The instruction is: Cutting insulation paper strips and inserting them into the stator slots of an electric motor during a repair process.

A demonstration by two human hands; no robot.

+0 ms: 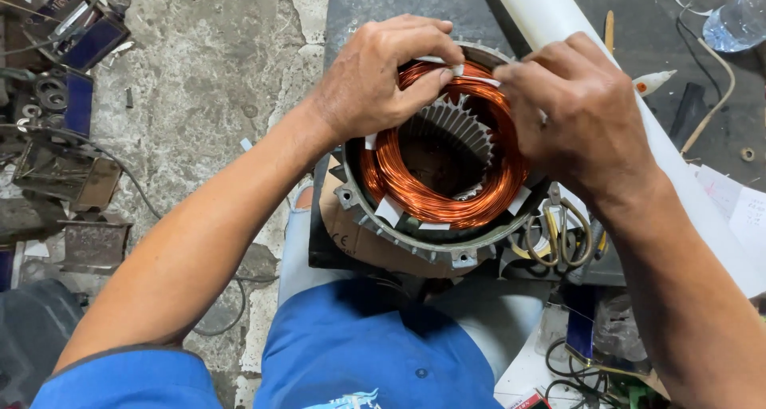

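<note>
While the motor stator (437,177) sits on your dark bench's (375,10) near edge over cracked concrete floor (215,74), your left hand (375,78) and right hand (578,110) pinch white insulation strips (447,64) at its copper winding (415,197).

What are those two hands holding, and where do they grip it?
Both the left hand and the right hand pinch a white paper strip by its ends, at the far rim of the copper winding.

The person wears a bright blue short-sleeved shirt; its left sleeve ends just above the elbow with a darker hem. A small dark button sits on the shirt front, and a pale blue-and-white printed emblem shows at the lower edge. Light grey-blue trousers cover the legs. Both forearms are bare, and the left hand (375,78) and right hand (578,110) carry no gloves, rings or watch.
</note>
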